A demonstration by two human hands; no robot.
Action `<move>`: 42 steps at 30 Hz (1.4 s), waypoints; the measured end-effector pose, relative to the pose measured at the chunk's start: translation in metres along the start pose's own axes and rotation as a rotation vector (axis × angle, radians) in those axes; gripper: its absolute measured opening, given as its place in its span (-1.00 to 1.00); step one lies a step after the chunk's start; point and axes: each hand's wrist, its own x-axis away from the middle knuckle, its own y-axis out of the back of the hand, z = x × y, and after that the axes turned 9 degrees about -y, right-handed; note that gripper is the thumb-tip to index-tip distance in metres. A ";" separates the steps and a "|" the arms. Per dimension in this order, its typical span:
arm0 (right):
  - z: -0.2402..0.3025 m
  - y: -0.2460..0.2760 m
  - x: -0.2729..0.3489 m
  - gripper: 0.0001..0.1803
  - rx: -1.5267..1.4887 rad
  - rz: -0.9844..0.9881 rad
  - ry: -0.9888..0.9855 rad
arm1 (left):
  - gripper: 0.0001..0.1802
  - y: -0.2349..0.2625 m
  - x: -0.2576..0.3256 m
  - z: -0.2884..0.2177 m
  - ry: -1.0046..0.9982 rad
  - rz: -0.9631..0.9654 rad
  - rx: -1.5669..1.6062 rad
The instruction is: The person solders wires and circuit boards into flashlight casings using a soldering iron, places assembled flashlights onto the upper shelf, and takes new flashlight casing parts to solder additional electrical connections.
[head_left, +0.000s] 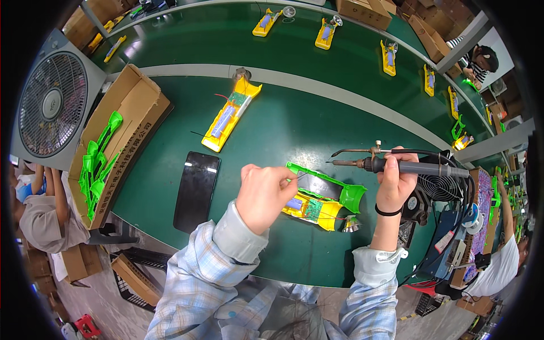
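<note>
My left hand (259,195) is closed in a pinch on a thin dark wire (302,175), above the left end of an open flashlight housing. My right hand (395,184) grips a soldering iron (436,169) with a thin metal feed tube along its top. Its tip points left, apart from the housing. The housing lies as a green shell half (352,198) beside a yellow shell half (328,220). In the yellow half sit a green circuit board (313,210) and a blue battery (294,203), partly hidden by my fingers. A shiny reflector (352,225) lies at its right end.
Another yellow shell half (213,139) with battery, board and loose wires lies farther back. A black phone (196,192) lies left, beside a cardboard box (127,164) of green parts. Several yellow halves line the far green belt (351,73). A small black fan (439,187) and cables stand right.
</note>
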 end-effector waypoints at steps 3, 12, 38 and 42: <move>0.000 -0.002 0.001 -0.88 0.030 0.037 -0.002 | -0.83 0.002 0.002 0.003 -0.001 0.030 -0.063; -0.014 -0.010 0.012 -0.91 0.059 0.099 -0.004 | -0.83 0.003 0.000 0.002 0.058 0.036 -0.035; -0.032 -0.017 0.023 -0.89 0.058 0.151 -0.019 | -0.88 -0.002 -0.001 0.016 0.045 0.091 -0.044; -0.030 -0.018 0.023 -0.88 0.082 0.157 -0.049 | -0.88 -0.007 0.000 0.016 0.023 0.086 -0.113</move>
